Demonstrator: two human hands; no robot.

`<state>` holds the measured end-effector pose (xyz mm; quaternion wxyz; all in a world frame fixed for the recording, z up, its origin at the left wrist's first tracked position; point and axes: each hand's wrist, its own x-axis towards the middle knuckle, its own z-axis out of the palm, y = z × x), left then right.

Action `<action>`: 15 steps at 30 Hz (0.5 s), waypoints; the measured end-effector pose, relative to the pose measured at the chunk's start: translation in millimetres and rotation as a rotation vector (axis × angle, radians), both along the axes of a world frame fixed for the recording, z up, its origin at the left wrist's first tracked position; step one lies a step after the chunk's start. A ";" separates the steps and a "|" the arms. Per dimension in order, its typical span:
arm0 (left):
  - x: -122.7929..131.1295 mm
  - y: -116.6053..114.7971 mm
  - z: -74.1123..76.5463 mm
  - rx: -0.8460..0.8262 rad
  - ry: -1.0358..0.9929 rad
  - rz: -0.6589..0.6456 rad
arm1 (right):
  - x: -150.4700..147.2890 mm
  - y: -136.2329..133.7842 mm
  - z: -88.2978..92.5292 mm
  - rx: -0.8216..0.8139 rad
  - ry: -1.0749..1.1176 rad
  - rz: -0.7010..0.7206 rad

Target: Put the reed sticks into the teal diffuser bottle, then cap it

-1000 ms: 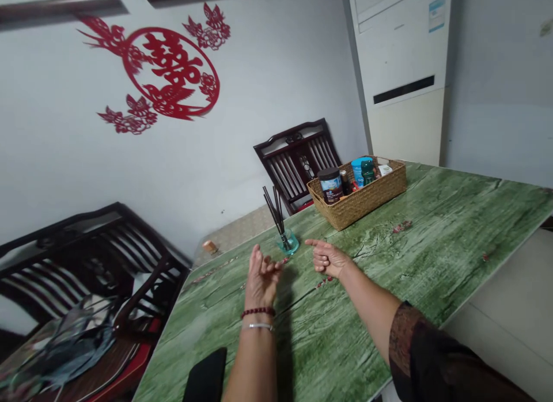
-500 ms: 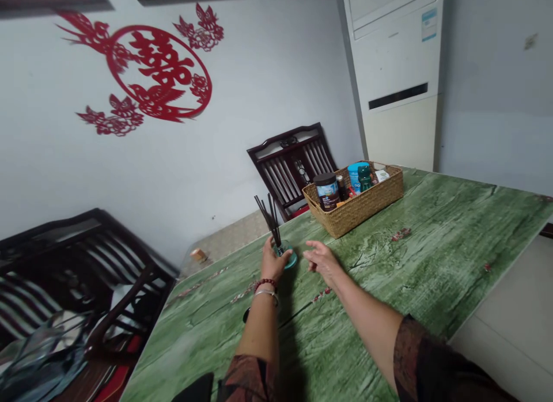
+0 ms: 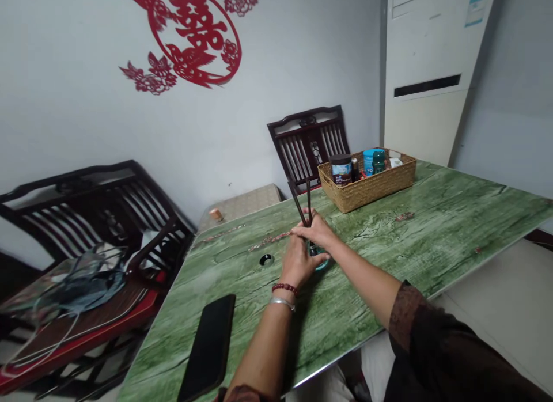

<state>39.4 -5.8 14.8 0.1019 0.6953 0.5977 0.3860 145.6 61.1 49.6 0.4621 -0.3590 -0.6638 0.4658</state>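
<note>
A small teal glass diffuser bottle [image 3: 321, 265] stands on the green table. My left hand [image 3: 299, 260] is wrapped round its near left side, the thumb across the front. Dark reed sticks [image 3: 298, 203] rise from the bottle, spread in a V. With fingers closed, my right hand [image 3: 318, 230] grips the sticks low down, just above the bottle; its fingertips are partly hidden behind them. The bottle's neck is mostly covered by my hands. To the left of my left hand lies a small black ring-shaped cap [image 3: 266, 260].
A black phone [image 3: 208, 347] lies near the table's left edge. Farther back on the green tabletop [image 3: 449, 217] stands a woven basket [image 3: 371, 189] with jars and bottles. Dark wooden chairs [image 3: 309, 143] stand behind and to the left.
My right hand has moved left from the open air above the table and closed on the reed sticks. My left hand stays round the bottle. The view has shifted, showing the phone and ring-shaped cap.
</note>
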 end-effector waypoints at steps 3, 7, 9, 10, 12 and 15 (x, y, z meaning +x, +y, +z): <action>-20.9 -9.0 6.5 -0.076 -0.124 -0.195 | 2.8 -5.9 0.5 0.060 0.003 0.030; -73.9 -4.6 11.8 -0.076 -0.050 0.183 | 2.6 -11.5 6.5 0.099 0.183 -0.004; -91.8 -0.6 8.3 -0.157 0.163 0.395 | 0.5 -12.3 13.2 0.044 0.335 -0.014; -96.5 0.6 4.8 -0.181 0.185 0.431 | -0.3 -12.5 17.8 0.023 0.404 -0.011; -99.1 0.9 -4.0 -0.236 0.208 0.461 | -0.1 -13.3 30.3 0.024 0.508 0.002; -97.3 -2.1 -15.0 -0.267 0.199 0.456 | 7.9 -17.6 57.9 0.087 0.578 0.022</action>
